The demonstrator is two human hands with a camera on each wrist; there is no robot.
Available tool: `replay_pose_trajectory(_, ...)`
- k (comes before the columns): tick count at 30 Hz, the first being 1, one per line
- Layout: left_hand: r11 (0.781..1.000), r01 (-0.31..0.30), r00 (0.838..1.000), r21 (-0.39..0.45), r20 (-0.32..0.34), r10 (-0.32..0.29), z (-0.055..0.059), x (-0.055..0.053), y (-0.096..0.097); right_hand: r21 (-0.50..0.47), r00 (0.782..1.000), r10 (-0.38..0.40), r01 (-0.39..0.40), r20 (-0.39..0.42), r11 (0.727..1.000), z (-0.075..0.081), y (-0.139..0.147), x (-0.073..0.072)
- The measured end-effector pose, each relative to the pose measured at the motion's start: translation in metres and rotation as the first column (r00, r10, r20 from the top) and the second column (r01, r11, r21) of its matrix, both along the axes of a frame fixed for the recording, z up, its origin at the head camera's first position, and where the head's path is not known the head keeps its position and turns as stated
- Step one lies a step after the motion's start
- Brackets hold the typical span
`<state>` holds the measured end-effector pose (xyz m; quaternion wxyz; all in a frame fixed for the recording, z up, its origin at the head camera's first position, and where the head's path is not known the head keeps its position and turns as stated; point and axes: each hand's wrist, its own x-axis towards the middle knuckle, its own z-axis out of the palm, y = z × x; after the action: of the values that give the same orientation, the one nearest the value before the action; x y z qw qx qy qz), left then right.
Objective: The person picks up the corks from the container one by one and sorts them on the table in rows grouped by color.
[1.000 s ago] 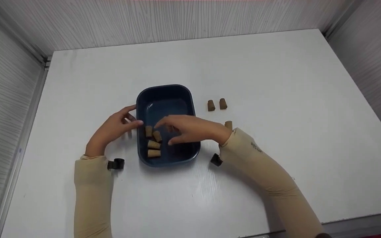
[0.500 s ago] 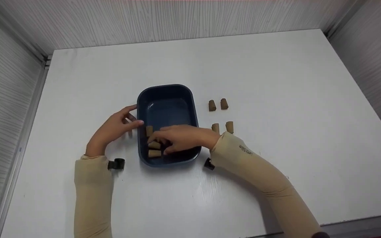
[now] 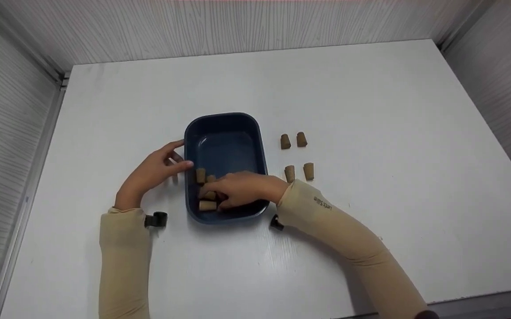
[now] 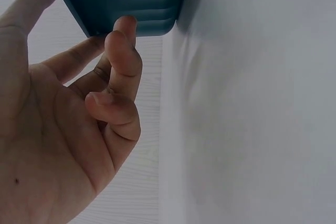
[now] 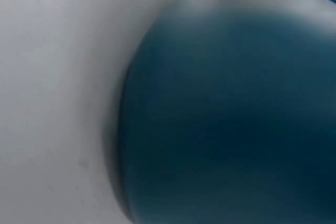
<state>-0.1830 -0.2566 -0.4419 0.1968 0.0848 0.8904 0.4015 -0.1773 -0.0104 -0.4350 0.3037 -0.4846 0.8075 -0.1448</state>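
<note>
A dark blue rectangular tub [image 3: 226,153] stands on the white table, with tapered cork stoppers lying in its near left part. My left hand [image 3: 149,175] is at the tub's left side, thumb at the rim and index fingertip against the outer wall. Its other fingers hang loosely bent beside the tub in the left wrist view. Reaching in over the right rim, my right hand [image 3: 239,190] curls its index finger and thumb about a cork stopper [image 3: 209,195], partly hidden by the fingers. Another stopper [image 3: 208,206] lies nearer, and one [image 3: 200,176] stands along the left wall.
Right of the tub, two cork stoppers [image 3: 285,141] lie farther back and two more [image 3: 309,171] nearer, close to the right sleeve [image 3: 326,212]. Wood-grain panels [image 3: 237,26] enclose the table at back and sides. The tub's outer wall [image 5: 226,103] fills most of the right wrist view.
My right hand has moved down and toward me inside the tub, its fingers coming round a cork stopper. The sleeve has uncovered a stopper on the table. My left hand stays put.
</note>
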Motion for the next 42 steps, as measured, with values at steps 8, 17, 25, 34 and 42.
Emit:
replay_pose_trajectory(8, 1.0, 0.0, 1.0, 0.013, 0.017, 0.0, 0.0, 0.0, 0.0, 0.03, 0.998, 0.03, -0.028, -0.062, 0.999, -0.004, -0.001, 0.0)
replay_pose_trajectory(17, 1.0, -0.005, 1.0, 0.013, 0.027, 0.004, 0.003, 0.001, -0.001, 0.002, 0.997, 0.029, -0.029, -0.073, 1.0, -0.004, -0.004, 0.001)
replay_pose_trajectory(25, 1.0, -0.006, 1.0, 0.002, 0.027, 0.006, 0.002, 0.0, 0.0, -0.002, 0.997, 0.01, -0.01, -0.079, 1.0, -0.005, -0.003, 0.0)
replay_pose_trajectory(34, 1.0, -0.01, 1.0, -0.001, 0.018, 0.01, 0.0, 0.0, -0.001, -0.07, 0.998, -0.013, 0.009, -0.067, 0.997, 0.004, 0.005, 0.0)
replay_pose_trajectory(42, 1.0, -0.018, 1.0, 0.006, 0.012, 0.018, -0.001, -0.001, -0.001, -0.223, 0.998, -0.055, 0.046, -0.036, 0.974, 0.016, 0.022, -0.001)
